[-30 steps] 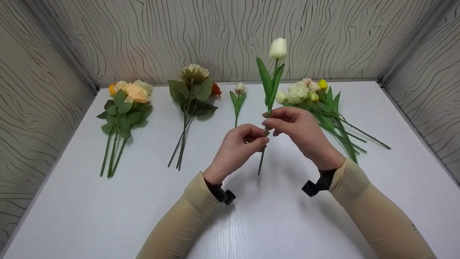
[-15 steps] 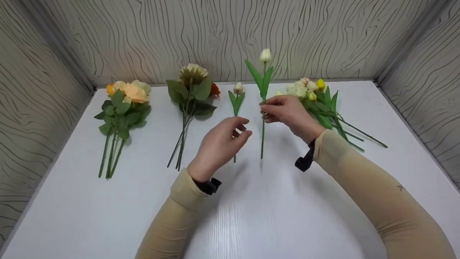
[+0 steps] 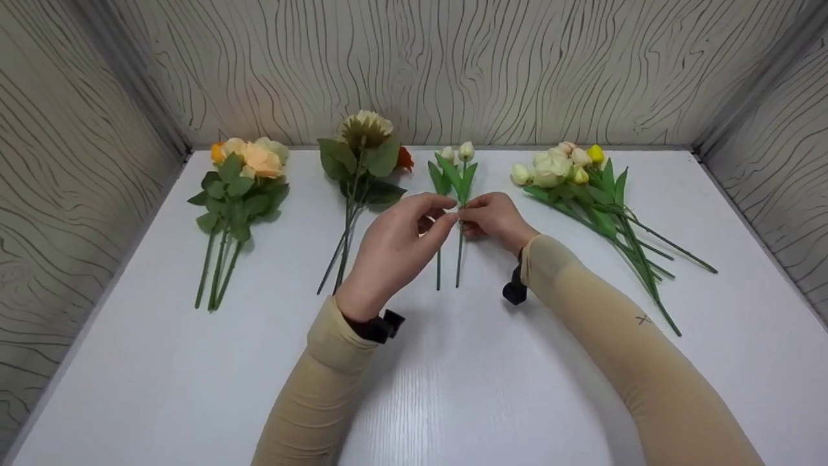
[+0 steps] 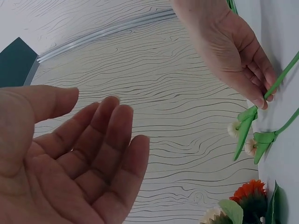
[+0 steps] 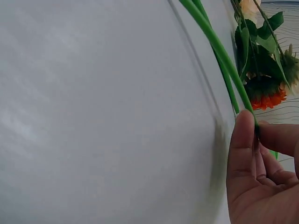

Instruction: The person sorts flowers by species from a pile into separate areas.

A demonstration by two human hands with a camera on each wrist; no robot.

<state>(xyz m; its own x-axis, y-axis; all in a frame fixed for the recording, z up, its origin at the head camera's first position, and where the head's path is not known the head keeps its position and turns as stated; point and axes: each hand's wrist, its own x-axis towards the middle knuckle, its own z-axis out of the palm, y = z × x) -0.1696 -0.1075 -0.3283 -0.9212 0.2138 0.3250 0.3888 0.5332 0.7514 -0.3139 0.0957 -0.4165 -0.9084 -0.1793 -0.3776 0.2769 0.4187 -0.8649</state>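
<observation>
My right hand [image 3: 498, 217] pinches the green stem of a white tulip [image 3: 466, 152] between thumb and fingertips, just below its leaves. Low over the table, this tulip overlaps a second pale tulip [image 3: 446, 154] on its left in the head view. The right wrist view shows the pinched stem [image 5: 219, 51] running up from the fingertips, with another stem close behind it. To the left hovers my left hand [image 3: 401, 246], partly covering the second tulip's stem. Its fingers [image 4: 120, 123] are loosely bent and hold nothing in the left wrist view.
Peach and orange flowers [image 3: 259, 158] lie at the far left of the white table [image 3: 162, 382]. Beside them is a bunch with a large cream flower [image 3: 365, 129] and a red-orange one [image 3: 404, 158]. White, pink and yellow flowers [image 3: 553, 168] lie at right. A wood-patterned wall [image 3: 414, 65] stands behind.
My left hand has let go of the tulip's stem and moved left. My right hand has carried the tulip left and down, from upright in the air to beside the second tulip.
</observation>
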